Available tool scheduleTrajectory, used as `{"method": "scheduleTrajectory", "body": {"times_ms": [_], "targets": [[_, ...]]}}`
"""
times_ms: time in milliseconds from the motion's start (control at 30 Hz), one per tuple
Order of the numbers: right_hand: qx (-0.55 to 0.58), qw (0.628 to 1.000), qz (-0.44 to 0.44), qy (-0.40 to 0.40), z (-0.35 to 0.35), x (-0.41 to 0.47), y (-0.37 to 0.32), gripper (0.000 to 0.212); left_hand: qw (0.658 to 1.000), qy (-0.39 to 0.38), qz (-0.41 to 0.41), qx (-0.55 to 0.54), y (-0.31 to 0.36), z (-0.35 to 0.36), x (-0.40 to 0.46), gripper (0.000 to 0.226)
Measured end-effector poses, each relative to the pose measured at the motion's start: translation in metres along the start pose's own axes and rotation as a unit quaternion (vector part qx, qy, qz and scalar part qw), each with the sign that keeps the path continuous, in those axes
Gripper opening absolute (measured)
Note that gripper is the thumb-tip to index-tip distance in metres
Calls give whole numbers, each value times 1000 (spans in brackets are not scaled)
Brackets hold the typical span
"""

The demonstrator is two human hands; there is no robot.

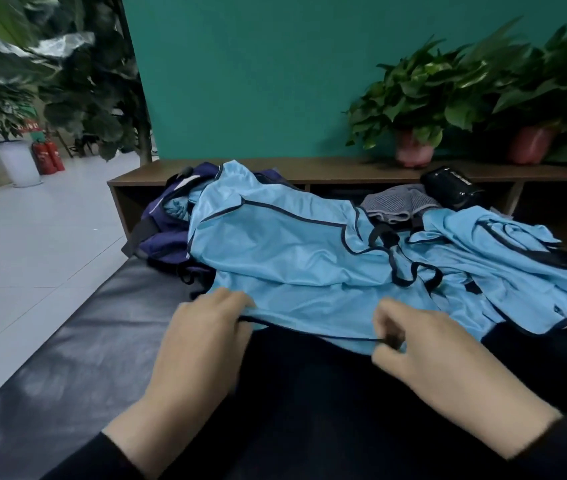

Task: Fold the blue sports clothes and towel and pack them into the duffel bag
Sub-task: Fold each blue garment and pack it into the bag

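The jersey (pixel 292 258) lies on the bench (pixel 77 334), its far-left part over the duffel bag (pixel 164 230).

Dim, flat indoor light, no hard shadows. Brighter daylight on the far left washes out the floor (pixel 25 237). Soft sheen on the dark padded surface (pixel 67 348) at near left. Motion blur throughout: both potted plants (pixel 413 98) on the far right are smeared, and the right hand (pixel 424 344) has ghosted fingers. Wide-angle bending at the edges; the foliage (pixel 50 64) at top left is stretched and soft.
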State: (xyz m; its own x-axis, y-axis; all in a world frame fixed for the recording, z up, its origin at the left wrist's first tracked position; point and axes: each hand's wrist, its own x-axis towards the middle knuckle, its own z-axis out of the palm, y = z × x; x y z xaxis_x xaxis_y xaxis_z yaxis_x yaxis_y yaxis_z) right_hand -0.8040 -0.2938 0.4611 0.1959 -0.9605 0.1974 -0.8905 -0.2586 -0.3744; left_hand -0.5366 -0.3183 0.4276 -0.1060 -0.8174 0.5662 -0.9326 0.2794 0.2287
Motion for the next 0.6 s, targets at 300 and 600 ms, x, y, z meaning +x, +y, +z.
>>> {"method": "scheduleTrajectory", "body": {"times_ms": [300,600], "targets": [[74,972,9,223,-9,0,26,26,983,114,-126,-73,-58,-63,1,30],[93,983,-75,138,-8,-44,45,41,992,-43,7,-119,-86,-77,-41,20]]}}
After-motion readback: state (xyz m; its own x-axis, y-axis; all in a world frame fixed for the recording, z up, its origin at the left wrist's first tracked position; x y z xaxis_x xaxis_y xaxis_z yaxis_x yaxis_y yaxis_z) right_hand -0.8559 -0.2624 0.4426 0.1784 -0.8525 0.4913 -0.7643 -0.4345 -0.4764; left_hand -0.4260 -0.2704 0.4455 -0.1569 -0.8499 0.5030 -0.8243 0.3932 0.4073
